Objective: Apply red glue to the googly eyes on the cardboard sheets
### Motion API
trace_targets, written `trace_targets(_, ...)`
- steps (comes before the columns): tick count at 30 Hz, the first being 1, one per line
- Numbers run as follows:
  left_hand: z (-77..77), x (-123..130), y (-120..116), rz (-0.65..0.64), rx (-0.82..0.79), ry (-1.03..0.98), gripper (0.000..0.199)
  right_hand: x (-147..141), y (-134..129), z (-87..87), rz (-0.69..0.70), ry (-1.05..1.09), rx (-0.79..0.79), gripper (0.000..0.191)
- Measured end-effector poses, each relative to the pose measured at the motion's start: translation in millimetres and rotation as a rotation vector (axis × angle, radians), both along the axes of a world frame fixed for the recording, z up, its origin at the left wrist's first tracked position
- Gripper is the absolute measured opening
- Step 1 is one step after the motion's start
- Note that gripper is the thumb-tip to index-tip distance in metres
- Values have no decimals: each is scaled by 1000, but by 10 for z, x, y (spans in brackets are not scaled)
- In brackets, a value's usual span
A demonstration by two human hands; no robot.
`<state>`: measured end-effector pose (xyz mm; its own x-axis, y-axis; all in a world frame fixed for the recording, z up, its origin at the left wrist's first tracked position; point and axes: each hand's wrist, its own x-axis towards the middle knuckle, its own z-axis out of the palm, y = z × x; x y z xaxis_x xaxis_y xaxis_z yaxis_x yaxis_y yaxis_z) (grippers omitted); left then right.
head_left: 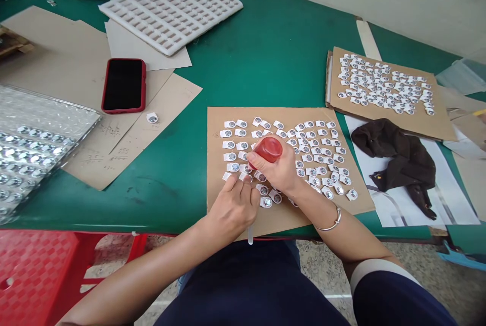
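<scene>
My right hand (281, 171) is wrapped round a red bottle (270, 149) with its rounded end up; its lower end is hidden. Close beside it, my left hand (234, 209) is closed with its fingers curled, and a thin pale stick (250, 235) sticks out below it. Both hands are over a brown cardboard sheet (216, 194). Rows of small white tabs with round silver-and-dark pieces (230, 156) lie across the sheet. My left fingertips are at the tabs in the lower left rows; whether they touch one I cannot tell.
A second cardboard sheet (442, 118) with similar pieces lies at right, by a dark cloth (412, 161) on white paper. At left are a red-cased phone (124, 85), a loose tab (152, 118) and a clear tray of silver pieces (87, 113). A white slotted tray (174, 9) lies behind.
</scene>
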<state>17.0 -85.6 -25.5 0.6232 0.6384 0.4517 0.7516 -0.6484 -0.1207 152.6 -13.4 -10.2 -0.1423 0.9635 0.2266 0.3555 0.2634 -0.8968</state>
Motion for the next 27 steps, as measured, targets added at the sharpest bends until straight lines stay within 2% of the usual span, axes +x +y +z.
trace_targets(9,-58,2,-24,-5,-20,7,18,-10,-1,-1,43,23,-4,24)
trace_targets(21,-35,7,-9,-1,7,-3,22,-5,9,-5,37,-14,49,23)
trace_targets(27,-29,15,-6,2,10,10,20,-12,8,-1,33,-35,-8,28)
